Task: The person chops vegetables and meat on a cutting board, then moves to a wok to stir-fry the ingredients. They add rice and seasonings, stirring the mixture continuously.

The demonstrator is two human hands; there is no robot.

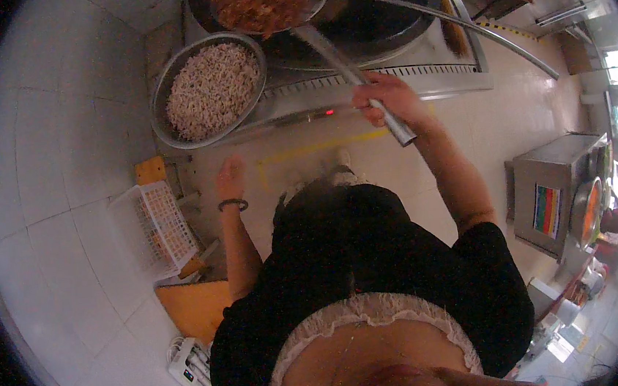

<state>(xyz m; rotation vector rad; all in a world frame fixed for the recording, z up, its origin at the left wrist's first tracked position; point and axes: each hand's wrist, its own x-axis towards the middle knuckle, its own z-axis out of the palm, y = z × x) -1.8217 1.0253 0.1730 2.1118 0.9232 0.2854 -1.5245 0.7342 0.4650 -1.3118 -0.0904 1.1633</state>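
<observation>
My right hand (389,98) grips the tubular metal handle (330,53) of a round pan or large strainer. Its bowl holds chopped reddish-brown food (264,1) over a large dark wok (392,14); the top of the picture cuts it off. My left hand (230,179), blurred, with a dark bracelet at the wrist, holds nothing and hangs just below a metal bowl (155,110), apart from its rim. Cooked rice of a mottled purplish colour (214,91) fills that bowl, which sits at the stove's left front corner.
A long thin metal utensil handle (470,24) slants across the wok and juts past the stove (420,81). A brush (452,31) stands at the wok's right. On the left are a white plastic basket (166,227) and a tiled wall (41,161). A steel cabinet (551,194) stands right.
</observation>
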